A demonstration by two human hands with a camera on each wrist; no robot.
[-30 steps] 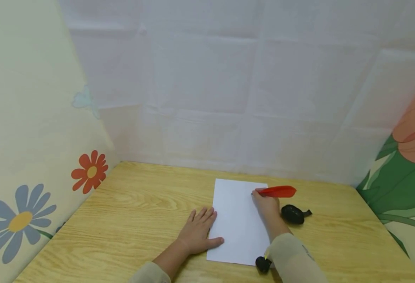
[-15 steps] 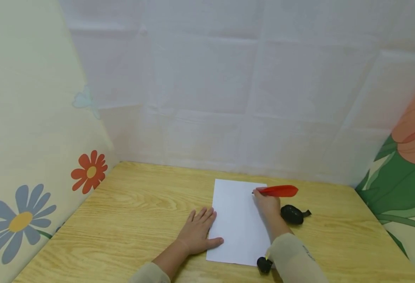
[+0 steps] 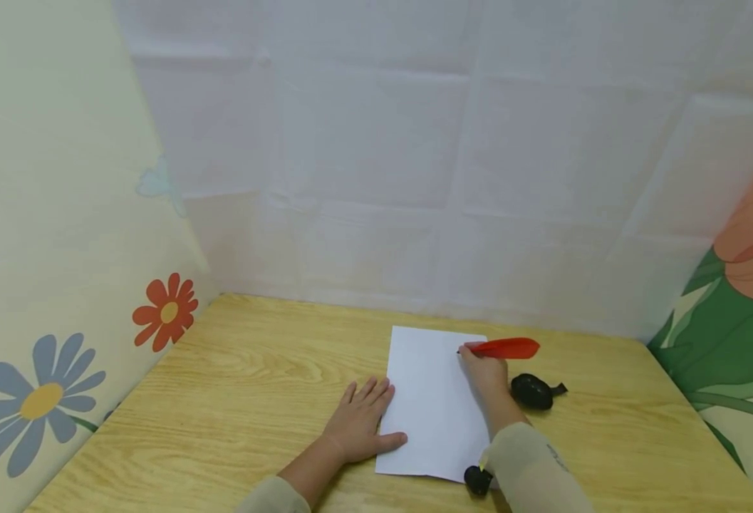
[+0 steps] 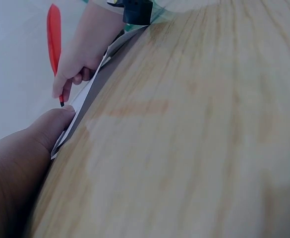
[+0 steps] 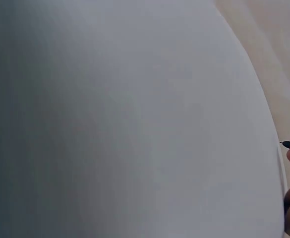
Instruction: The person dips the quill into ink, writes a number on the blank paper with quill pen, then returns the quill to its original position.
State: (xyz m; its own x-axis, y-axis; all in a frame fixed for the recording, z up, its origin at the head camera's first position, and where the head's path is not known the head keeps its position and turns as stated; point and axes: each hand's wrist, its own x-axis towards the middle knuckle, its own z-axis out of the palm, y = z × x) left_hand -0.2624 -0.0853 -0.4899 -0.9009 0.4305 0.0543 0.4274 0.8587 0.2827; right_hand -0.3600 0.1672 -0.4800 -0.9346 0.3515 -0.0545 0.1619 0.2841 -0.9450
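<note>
Along the left edge of the paper (image 3: 424, 406), the left hand (image 3: 355, 427) lies flat with its fingers straight and spread, gripping nothing; its thumb reaches onto the sheet, probably to keep it from sliding on the table (image 3: 254, 377). No marks can be made out on the paper. At its near right corner is a small black object (image 3: 476, 481), partly beside the sleeve; what it is, I cannot tell. By the paper's far right part, the right hand (image 3: 488, 370) pinches the red pen (image 3: 507, 348) close to its dark tip, fingers closed round it, likely for finer control. The tip is over the sheet; whether it touches is unclear. Just right of the paper's edge, past the wrist, sits a black rounded object (image 3: 531, 392).

Compared with half a second ago, both hands and the pen keep nearly the same places relative to the paper; the head view has shifted slightly.
</note>
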